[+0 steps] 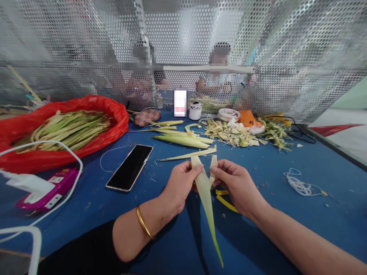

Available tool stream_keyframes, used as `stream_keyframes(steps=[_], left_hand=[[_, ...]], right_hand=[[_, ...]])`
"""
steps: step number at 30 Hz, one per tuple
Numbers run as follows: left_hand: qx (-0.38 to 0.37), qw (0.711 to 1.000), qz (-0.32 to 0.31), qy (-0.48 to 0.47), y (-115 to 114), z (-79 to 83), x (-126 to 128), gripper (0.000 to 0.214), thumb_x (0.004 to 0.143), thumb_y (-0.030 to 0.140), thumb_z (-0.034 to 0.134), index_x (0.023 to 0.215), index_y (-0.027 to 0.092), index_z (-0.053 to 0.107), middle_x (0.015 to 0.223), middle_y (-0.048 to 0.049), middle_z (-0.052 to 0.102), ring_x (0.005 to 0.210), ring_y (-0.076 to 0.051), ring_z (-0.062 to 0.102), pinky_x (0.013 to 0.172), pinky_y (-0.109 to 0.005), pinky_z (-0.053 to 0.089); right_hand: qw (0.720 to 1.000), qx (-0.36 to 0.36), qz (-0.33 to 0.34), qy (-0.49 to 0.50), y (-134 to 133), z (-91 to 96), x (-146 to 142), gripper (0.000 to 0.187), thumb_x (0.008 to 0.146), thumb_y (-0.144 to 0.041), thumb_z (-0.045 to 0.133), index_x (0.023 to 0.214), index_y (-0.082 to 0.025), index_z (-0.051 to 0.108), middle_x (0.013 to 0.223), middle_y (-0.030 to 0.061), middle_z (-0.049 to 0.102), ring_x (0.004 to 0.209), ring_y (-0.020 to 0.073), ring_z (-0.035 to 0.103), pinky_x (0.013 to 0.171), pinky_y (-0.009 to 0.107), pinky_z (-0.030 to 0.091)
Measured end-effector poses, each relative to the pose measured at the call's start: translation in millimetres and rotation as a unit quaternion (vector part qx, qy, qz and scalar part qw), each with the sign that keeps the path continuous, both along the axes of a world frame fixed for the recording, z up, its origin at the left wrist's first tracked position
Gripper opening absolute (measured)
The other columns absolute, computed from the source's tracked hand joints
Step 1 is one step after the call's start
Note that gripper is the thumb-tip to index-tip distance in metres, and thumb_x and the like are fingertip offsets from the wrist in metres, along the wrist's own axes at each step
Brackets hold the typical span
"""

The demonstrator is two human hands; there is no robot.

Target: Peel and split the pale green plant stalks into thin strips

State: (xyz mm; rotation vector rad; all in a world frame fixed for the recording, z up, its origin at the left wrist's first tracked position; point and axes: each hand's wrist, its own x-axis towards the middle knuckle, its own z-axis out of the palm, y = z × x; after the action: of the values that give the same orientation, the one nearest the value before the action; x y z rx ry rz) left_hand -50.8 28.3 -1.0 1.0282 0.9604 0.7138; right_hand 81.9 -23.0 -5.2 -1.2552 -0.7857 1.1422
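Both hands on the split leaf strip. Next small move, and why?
Probably draw the two upper flaps slightly further apart. The left hand and right hand each pinch one flap of the leaf strip, which is split at its top end and joined lower down, with its pointed tip hanging toward the person above the blue table.

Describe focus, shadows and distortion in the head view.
Head view: left hand, right hand and leaf strip are sharp; soft shadows fall beneath them on the blue table; perforated screen smears toward the bent wide-angle edges; people behind it look hazy.
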Motion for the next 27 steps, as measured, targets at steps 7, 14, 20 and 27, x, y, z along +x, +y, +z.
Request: stream_keyframes(steps=[7, 14, 20, 27], left_hand=[[0.009, 1.000, 0.015, -0.020, 3.5, 0.6, -1.0, 0.024, 0.075, 0.038, 0.069, 0.081, 0.015, 0.063, 0.068, 0.0001, 0.062, 0.054, -0.011, 0.056, 0.051, -0.022, 0.044], [-0.031, 0.997, -0.043, -0.053, 0.3, 4.0, -1.5, 0.026, 0.075, 0.037, 0.070, 0.084, 0.013, 0.065, 0.067, -0.0018, 0.065, 0.056, -0.013, 0.060, 0.059, -0.026, 0.051], [-0.012, 0.999, -0.036, -0.036, 0.5, 2.1, -0.2, 0.025, 0.075, 0.035, 0.070, 0.085, 0.013, 0.065, 0.067, -0.0033, 0.065, 0.058, -0.014, 0.061, 0.055, -0.024, 0.047], [0.009, 1.000, -0.015, -0.019, 2.8, -0.7, -1.0, 0.024, 0.074, 0.036, 0.071, 0.078, 0.013, 0.064, 0.062, -0.0014, 0.062, 0.050, -0.009, 0.054, 0.048, -0.020, 0.039]], right_hand=[[0.989, -0.061, 0.106, 0.079, -3.1, 7.8, -3.6, 0.032, 0.063, -0.038, 0.083, 0.076, -0.015, 0.066, 0.069, 0.0001, 0.062, 0.058, 0.0081, 0.054, 0.056, 0.020, 0.044], [0.996, -0.038, 0.062, 0.045, -1.8, 7.4, -2.7, 0.033, 0.057, -0.039, 0.085, 0.067, -0.017, 0.063, 0.061, -0.0025, 0.060, 0.055, 0.0087, 0.051, 0.054, 0.022, 0.042], [1.000, -0.004, 0.008, -0.012, -1.2, 6.7, -2.7, 0.029, 0.063, -0.039, 0.081, 0.070, -0.017, 0.063, 0.064, -0.0020, 0.059, 0.057, 0.0099, 0.050, 0.055, 0.023, 0.042], [1.000, 0.012, -0.006, -0.027, -0.5, 6.3, -1.1, 0.024, 0.067, -0.036, 0.078, 0.071, -0.018, 0.063, 0.063, -0.0019, 0.061, 0.056, 0.0108, 0.052, 0.058, 0.025, 0.044]])
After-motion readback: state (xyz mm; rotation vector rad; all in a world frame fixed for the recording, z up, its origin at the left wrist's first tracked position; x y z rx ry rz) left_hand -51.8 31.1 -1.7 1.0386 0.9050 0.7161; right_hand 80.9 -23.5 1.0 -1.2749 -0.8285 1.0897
